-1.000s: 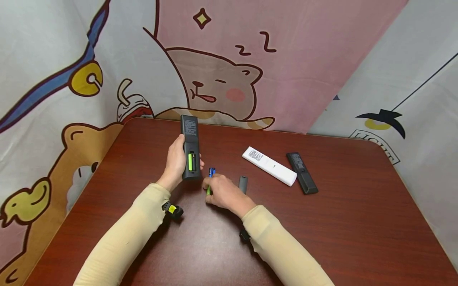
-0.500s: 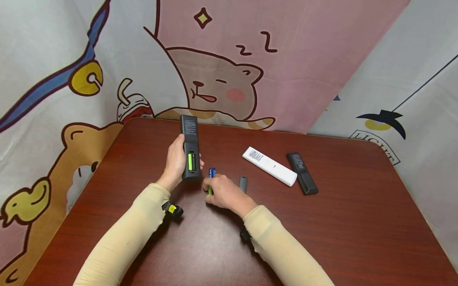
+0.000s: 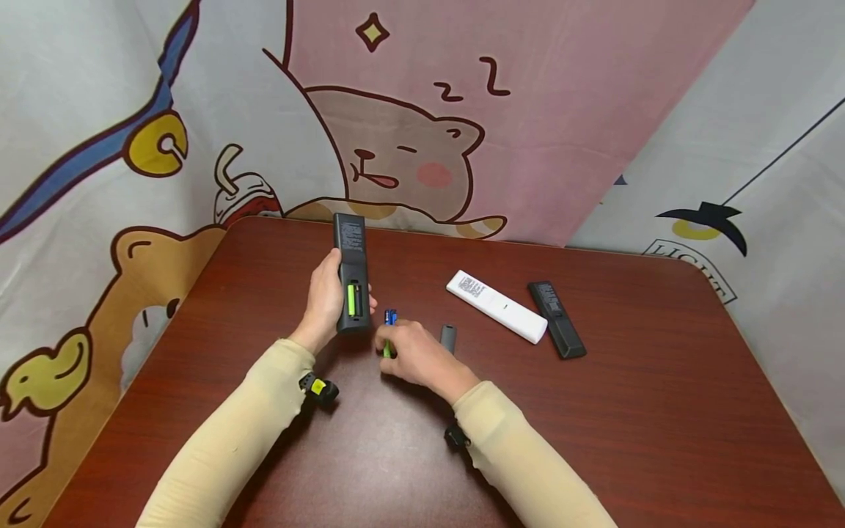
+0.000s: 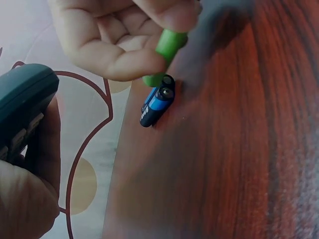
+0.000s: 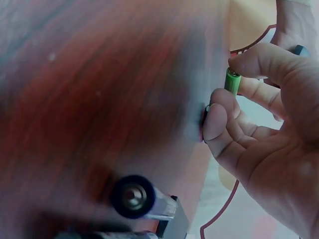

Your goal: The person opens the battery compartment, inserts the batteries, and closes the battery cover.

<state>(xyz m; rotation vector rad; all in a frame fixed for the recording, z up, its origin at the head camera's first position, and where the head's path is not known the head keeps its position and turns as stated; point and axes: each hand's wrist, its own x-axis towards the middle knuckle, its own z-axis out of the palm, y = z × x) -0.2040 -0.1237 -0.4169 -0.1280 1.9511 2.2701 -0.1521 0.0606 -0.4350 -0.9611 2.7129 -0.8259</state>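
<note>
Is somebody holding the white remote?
No, the white remote lies on the table, while the left hand holds a dark remote and the right hand pinches a green battery.

My head view looks forward and down from above over most of the table [image 3: 647, 425], while the left and right wrist views look from close in, turned sideways, both sharing my right hand [image 3: 422, 356] and its pinched green battery [image 4: 168, 47].
</note>
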